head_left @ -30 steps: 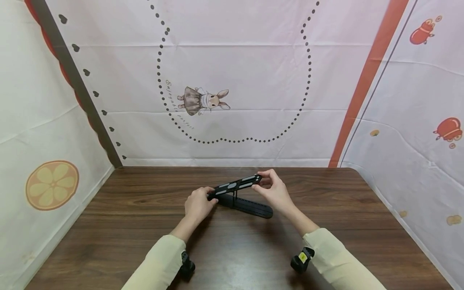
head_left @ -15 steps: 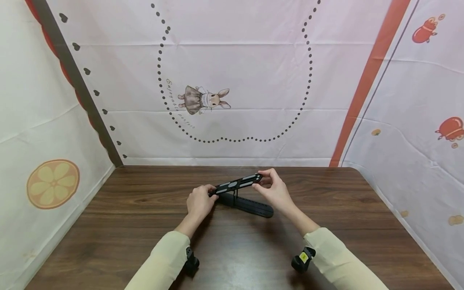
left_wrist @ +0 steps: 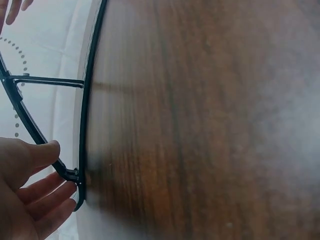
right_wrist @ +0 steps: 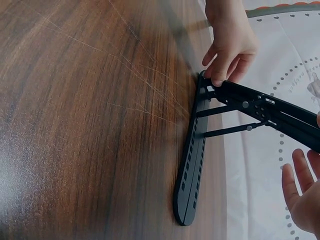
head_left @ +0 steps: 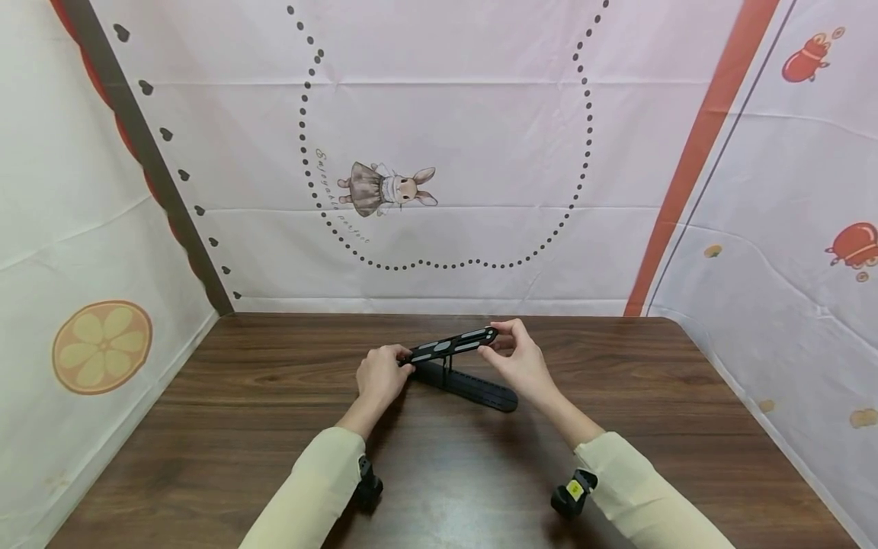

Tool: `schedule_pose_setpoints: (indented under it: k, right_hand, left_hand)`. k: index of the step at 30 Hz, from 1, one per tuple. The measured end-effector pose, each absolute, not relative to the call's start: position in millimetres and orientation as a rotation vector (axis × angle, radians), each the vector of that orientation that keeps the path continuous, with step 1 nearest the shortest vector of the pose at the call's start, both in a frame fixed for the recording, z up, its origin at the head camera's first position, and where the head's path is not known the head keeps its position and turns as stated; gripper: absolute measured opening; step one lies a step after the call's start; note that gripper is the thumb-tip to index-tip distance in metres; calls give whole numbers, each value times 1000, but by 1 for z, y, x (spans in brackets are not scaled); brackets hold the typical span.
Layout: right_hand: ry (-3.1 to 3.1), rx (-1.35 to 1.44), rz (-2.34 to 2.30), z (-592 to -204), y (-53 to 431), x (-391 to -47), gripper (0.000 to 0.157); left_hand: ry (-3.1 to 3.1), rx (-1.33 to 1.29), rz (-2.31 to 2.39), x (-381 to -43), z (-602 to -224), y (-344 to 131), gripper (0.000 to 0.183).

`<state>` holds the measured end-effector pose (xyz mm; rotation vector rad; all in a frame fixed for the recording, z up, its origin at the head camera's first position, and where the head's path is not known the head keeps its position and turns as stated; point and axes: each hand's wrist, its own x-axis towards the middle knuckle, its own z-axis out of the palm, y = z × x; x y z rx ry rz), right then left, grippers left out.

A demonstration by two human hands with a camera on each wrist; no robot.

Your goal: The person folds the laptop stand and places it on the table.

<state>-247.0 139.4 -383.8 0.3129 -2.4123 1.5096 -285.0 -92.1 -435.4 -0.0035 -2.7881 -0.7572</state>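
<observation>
A black folding laptop stand with grey pads is unfolded on the table, its upper arm slanting up to the right. The slotted base lies flat on the wood, and thin struts join it to the raised arm. My left hand grips the low, hinged end, with the thumb on the arm and fingers behind it. My right hand pinches the raised far end between thumb and fingers. Only part of the right hand's grip shows in the right wrist view.
The brown wooden table reaches back to a white printed cloth. Cloth sides rise at left and right. Black wrist cameras sit under both pale sleeves.
My left hand has shifted slightly right and away from me at the hinged end. The right hand keeps its hold, and the stand's angle looks nearly the same.
</observation>
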Motion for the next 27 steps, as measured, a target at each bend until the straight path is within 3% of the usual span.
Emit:
schedule_pose_setpoints:
  k: [10, 18, 27]
  right_hand:
    - [-2433, 369, 1421, -388, 145, -246, 43]
    - [-2480, 508, 1315, -402, 154, -242, 56]
    - [-2612, 671, 1168, -422, 169, -237, 42]
  left_hand:
    - [-2805, -15, -758, -292, -436, -93, 20]
    - [-2817, -17, -762, -292, -435, -93, 20]
    - [-2822, 2, -776, -292, -436, -92, 20]
